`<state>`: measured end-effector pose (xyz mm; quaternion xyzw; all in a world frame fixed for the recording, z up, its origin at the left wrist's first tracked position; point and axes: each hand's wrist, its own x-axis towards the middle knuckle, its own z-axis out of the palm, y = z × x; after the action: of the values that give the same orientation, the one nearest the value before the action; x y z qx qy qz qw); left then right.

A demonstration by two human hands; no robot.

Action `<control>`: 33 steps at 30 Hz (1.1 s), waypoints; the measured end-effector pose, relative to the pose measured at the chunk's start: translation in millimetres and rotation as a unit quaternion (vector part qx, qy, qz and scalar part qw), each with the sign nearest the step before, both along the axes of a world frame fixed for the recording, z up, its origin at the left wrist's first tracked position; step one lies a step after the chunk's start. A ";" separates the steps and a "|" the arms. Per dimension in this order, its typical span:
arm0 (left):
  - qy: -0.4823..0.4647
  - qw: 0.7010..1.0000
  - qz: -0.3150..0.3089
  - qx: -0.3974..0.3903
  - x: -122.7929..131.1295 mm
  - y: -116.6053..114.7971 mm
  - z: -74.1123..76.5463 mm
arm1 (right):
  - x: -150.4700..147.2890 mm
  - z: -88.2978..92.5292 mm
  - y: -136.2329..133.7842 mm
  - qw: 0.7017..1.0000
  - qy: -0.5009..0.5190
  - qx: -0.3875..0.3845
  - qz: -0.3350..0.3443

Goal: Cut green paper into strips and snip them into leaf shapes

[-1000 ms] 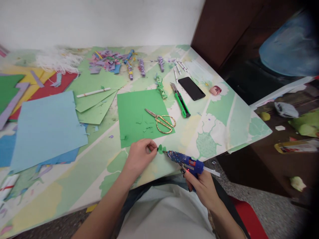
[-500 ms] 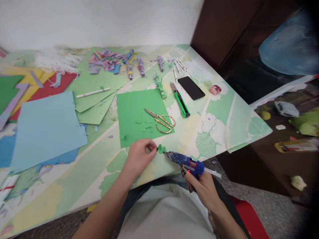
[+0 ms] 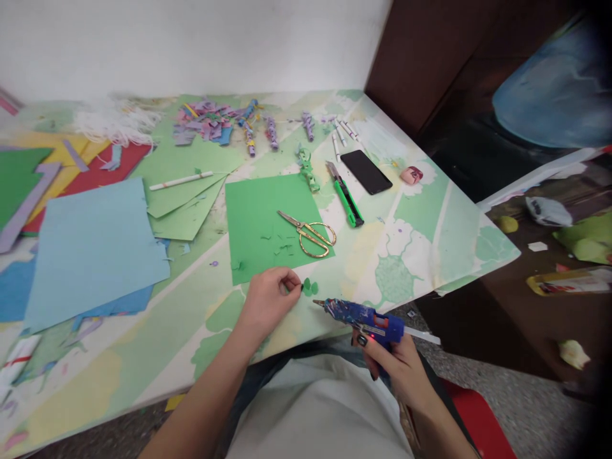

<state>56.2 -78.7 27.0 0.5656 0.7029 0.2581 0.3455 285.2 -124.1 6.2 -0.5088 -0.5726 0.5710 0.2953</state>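
Note:
Between the fingertips of my left hand (image 3: 271,294) is a small green paper cutout (image 3: 310,287) with rounded lobes, held just over the table by its left end. My right hand (image 3: 394,360) is wrapped round the handle of a blue glue gun (image 3: 361,317), whose surface is smeared with paint or glue. The gun's nozzle points left, a short way below and right of the cutout, not touching it. A white glue stick (image 3: 422,335) sticks out of its back. Gold-handled scissors (image 3: 313,236) lie on a green paper sheet (image 3: 258,201) beyond my left hand, with green snippets beside them.
A green utility knife (image 3: 346,196), a black phone (image 3: 366,171) and several markers (image 3: 348,130) lie at the back right. Light blue paper (image 3: 100,248) covers the left side. Paper scraps (image 3: 205,121) and decorated rolls (image 3: 271,132) sit along the back. The table's edge (image 3: 471,273) slants off at right.
My right hand has drawn the glue gun down and to the right, and its nozzle has come away from the green cutout. My left hand stays almost where it was.

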 end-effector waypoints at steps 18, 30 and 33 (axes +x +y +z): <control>-0.181 0.982 -0.010 -0.056 -7.0 -12.1 8.0 | 33.0 17.2 94.1 0.823 -0.428 0.309 -0.211; -0.188 0.978 -0.071 -0.059 2.4 -21.4 17.8 | -56.4 27.6 39.1 0.955 -0.070 0.262 0.119; -0.189 0.978 -0.067 -0.058 2.5 -21.8 16.4 | -53.5 21.4 41.4 0.960 -0.070 0.247 0.112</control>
<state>58.7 -100.5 43.4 0.5313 0.5991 0.2951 0.5213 231.7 -82.7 27.6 -0.3919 -0.7681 0.4043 0.3050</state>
